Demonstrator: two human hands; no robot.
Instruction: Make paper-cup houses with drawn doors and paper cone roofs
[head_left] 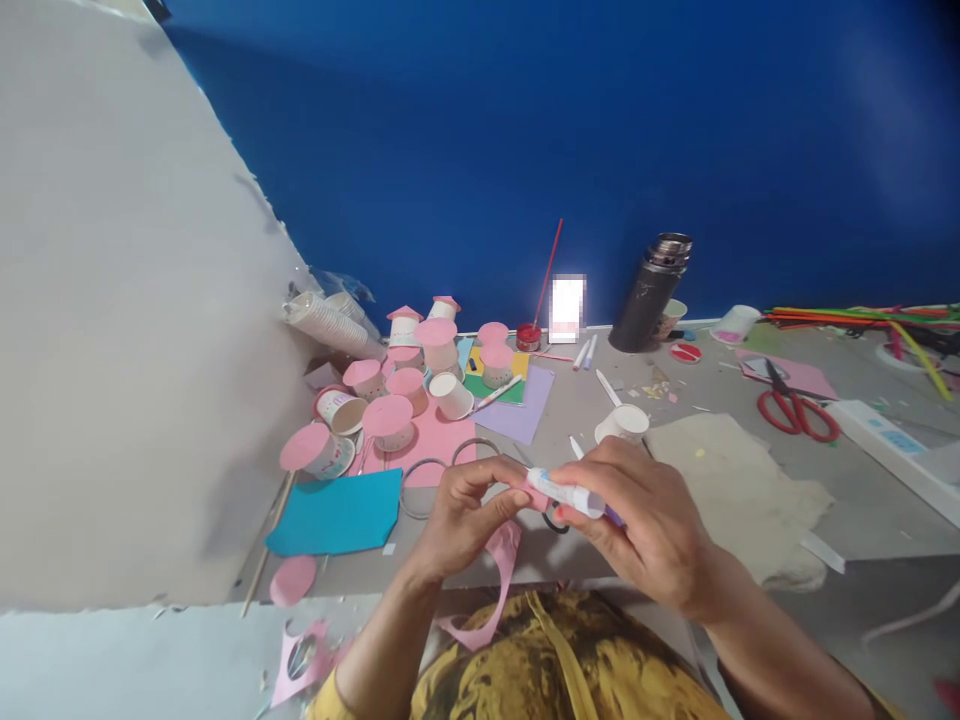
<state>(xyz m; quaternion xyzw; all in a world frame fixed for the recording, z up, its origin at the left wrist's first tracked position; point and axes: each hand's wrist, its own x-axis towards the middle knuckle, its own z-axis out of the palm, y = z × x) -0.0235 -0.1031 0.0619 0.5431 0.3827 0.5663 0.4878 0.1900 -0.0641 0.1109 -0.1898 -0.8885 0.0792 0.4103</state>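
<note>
the left hand (480,505) pinches a small pink paper piece (535,497) between thumb and fingers, above the near middle of the counter (877,540). the right hand (649,520) grips a white tube (566,492), perhaps a glue stick, over it; whether tip and paper touch is hard to tell.

the work looks well along but unfinished: on the left, many paper cups (388,422) already wear pink tops. a white cup (451,397) among them has none, nor does another cup (622,424) just beyond the right hand. a loose pink disc (293,581) lies at the near left edge, on no cup.
</note>
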